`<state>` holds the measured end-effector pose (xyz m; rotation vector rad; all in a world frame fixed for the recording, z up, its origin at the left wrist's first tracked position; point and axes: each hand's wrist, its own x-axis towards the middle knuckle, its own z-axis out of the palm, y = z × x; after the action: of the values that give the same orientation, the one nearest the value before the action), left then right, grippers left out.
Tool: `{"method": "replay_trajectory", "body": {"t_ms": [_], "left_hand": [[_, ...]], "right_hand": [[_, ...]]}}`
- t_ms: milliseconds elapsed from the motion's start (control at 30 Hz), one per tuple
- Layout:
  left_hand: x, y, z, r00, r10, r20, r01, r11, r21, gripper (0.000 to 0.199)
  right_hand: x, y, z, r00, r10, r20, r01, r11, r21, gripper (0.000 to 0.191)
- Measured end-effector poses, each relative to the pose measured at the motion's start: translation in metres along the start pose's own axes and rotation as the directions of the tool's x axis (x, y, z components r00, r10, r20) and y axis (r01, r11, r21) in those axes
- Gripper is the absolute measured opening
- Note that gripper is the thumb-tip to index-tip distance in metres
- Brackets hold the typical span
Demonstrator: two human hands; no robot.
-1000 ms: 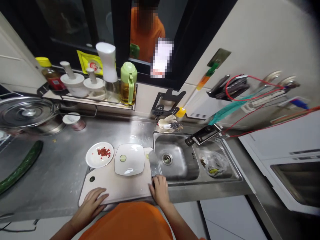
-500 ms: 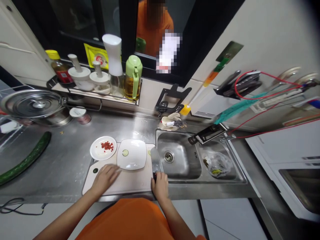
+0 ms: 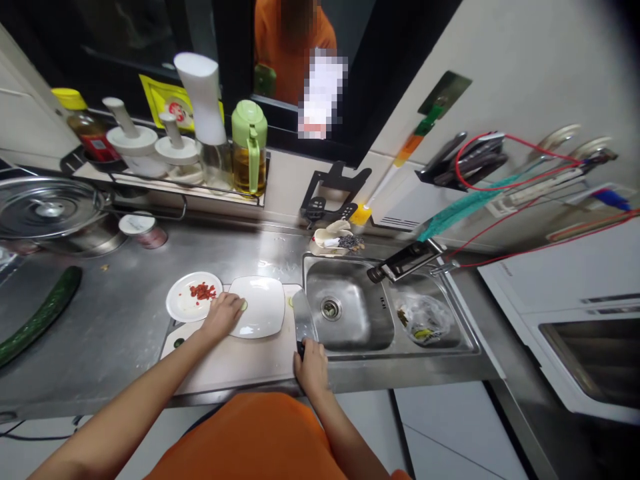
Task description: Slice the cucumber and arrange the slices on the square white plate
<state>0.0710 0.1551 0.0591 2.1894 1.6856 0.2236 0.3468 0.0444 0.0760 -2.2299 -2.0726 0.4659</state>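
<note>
My left hand [image 3: 223, 315] is over the left edge of a white square plate [image 3: 260, 317], its fingertips at a small cucumber slice [image 3: 244, 305]. My right hand [image 3: 311, 365] is closed on the black handle of a cleaver [image 3: 304, 317], whose blade lies along the right edge of the cutting board [image 3: 235, 370]. Another pale green slice [image 3: 291, 302] is beside the blade. A dark green cucumber end [image 3: 179, 343] rests on the board's left part. The round white plate [image 3: 180, 308] behind my left hand holds chopped red pieces [image 3: 203, 291].
A long cucumber [image 3: 43, 317] lies at the left, near a lidded steel pot [image 3: 75, 233] and a small jar [image 3: 145, 231]. Bottles stand on a rack [image 3: 200, 189] behind. To the right is a double sink [image 3: 350, 340] with a plastic bag [image 3: 425, 319] in it.
My left hand has moved forward from the board to the slice on the square plate. My right hand stays on the cleaver handle. The whole view has shifted a little.
</note>
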Motion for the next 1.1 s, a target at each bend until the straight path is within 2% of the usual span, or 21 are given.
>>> {"method": "replay_trajectory", "body": {"t_ms": [267, 533, 633, 700, 767, 800, 867, 933, 1000, 1100], "left_hand": [[0.008, 0.006, -0.007, 0.989, -0.141, 0.039, 0.142, 0.99, -0.013, 0.023], [0.002, 0.011, -0.012, 0.988, -0.123, 0.093, 0.129, 0.99, -0.059, 0.013], [-0.003, 0.02, -0.016, 0.985, -0.146, 0.092, 0.16, 0.973, -0.165, 0.01], [-0.008, 0.033, -0.015, 0.977, -0.177, 0.116, 0.206, 0.927, -0.314, 0.011], [-0.014, 0.053, -0.01, 0.97, -0.184, 0.16, 0.238, 0.853, -0.464, 0.014], [-0.017, 0.064, -0.007, 0.971, -0.162, 0.177, 0.232, 0.822, -0.52, 0.015], [-0.022, 0.085, 0.001, 0.967, -0.1, 0.233, 0.224, 0.769, -0.598, 0.019], [-0.024, 0.102, 0.007, 0.96, -0.054, 0.275, 0.223, 0.74, -0.635, 0.021], [-0.026, 0.112, 0.008, 0.962, -0.015, 0.274, 0.192, 0.751, -0.632, 0.022], [-0.036, 0.111, 0.005, 0.974, -0.002, 0.225, 0.142, 0.783, -0.606, 0.025]], "right_hand": [[0.003, -0.003, -0.002, 0.999, 0.027, 0.037, -0.027, 1.0, 0.011, 0.026], [0.004, -0.011, -0.009, 0.999, 0.041, 0.025, -0.042, 0.998, 0.041, 0.028], [0.007, -0.014, -0.012, 0.998, 0.042, -0.045, -0.035, 0.99, 0.138, 0.026], [0.012, -0.021, -0.013, 0.998, 0.027, -0.064, -0.007, 0.953, 0.303, 0.023], [0.017, -0.03, -0.014, 1.0, 0.03, -0.009, -0.02, 0.839, 0.544, 0.027], [0.02, -0.035, -0.013, 0.998, 0.036, 0.06, -0.067, 0.741, 0.668, 0.032], [0.024, -0.045, -0.013, 0.969, 0.03, 0.244, -0.228, 0.48, 0.847, 0.04], [0.026, -0.051, -0.012, 0.921, 0.009, 0.388, -0.377, 0.258, 0.889, 0.041], [0.026, -0.052, -0.01, 0.89, 0.03, 0.455, -0.454, 0.157, 0.877, 0.037], [0.024, -0.044, -0.007, 0.868, 0.109, 0.484, -0.496, 0.154, 0.855, 0.03]]}}
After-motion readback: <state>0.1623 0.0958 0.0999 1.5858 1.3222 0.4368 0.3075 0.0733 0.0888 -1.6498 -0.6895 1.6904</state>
